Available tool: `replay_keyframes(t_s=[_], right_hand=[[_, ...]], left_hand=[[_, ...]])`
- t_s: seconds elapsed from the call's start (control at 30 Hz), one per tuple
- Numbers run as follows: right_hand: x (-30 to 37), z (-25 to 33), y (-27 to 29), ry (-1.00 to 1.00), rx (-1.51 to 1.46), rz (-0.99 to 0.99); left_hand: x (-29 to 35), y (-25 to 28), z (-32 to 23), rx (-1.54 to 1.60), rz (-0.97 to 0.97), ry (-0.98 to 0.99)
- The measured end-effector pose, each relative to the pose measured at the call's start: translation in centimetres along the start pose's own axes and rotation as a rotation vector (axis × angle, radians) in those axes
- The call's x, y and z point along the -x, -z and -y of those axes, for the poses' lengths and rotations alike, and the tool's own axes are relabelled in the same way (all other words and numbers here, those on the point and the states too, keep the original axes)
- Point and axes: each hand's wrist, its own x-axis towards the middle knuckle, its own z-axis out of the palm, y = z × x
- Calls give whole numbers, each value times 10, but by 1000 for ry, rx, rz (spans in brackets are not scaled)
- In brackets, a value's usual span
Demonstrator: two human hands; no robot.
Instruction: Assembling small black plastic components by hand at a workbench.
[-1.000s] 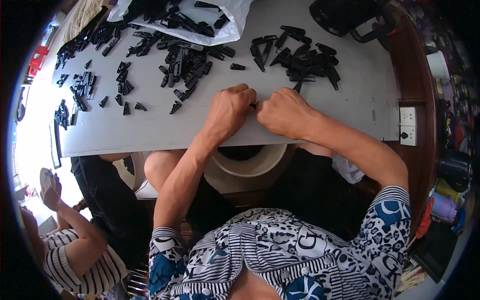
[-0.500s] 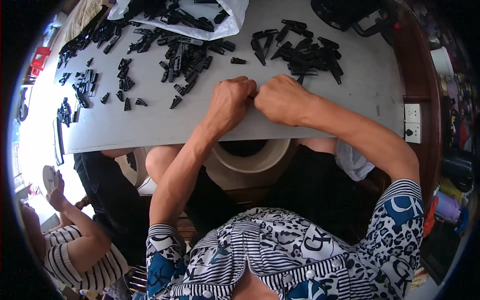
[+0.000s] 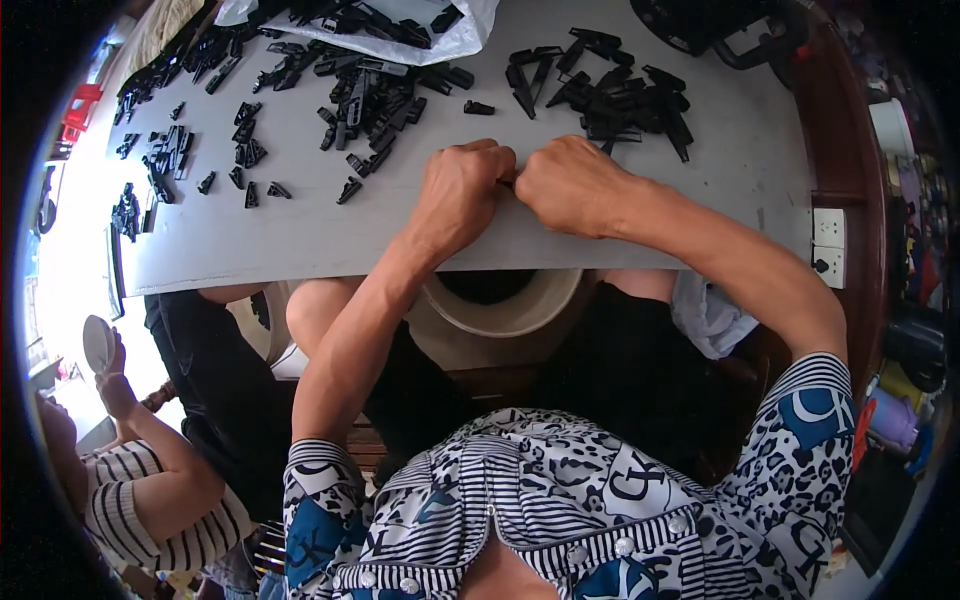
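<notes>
Both my hands are closed and meet knuckle to knuckle above the grey table, near its front edge. My left hand (image 3: pixel 460 195) has its fingers curled in, and my right hand (image 3: pixel 572 188) pinches close beside it. A dark sliver shows between them; the fingers hide the rest, so its kind cannot be made out. Just beyond my hands lies a single small black plastic piece (image 3: pixel 479 107). A pile of long black clip-like pieces (image 3: pixel 640 105) lies past my right hand. Left of it spreads a larger heap of black plastic pieces (image 3: pixel 365 100).
Small black pieces (image 3: pixel 170 155) lie in clusters at the left. A white plastic bag (image 3: pixel 465 45) with black pieces stands at the back. Below the table edge is a round pale tub (image 3: pixel 510 325). At the lower left, a person in a striped top (image 3: pixel 165 485) holds a round object.
The whole view has shifted slightly. My hands stay together in nearly the same pose. The person at the left has turned the round object a little.
</notes>
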Motion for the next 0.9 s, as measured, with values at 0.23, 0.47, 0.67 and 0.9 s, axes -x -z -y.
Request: replay_keyframes(t_s=[0.23,0.47,0.67,0.9], right_hand=[[-3,6,1,-27,-16,34],[-1,6,5,-52,26,-42],[14,2,-25,-197,-62,-89],[54,13,-40,-328,-243,-576]], left_hand=[[3,0,4,-68,7,18],[0,-2,6,-35,2,17],[5,6,-2,25,-9,137],[2,13,5,443,30,285]])
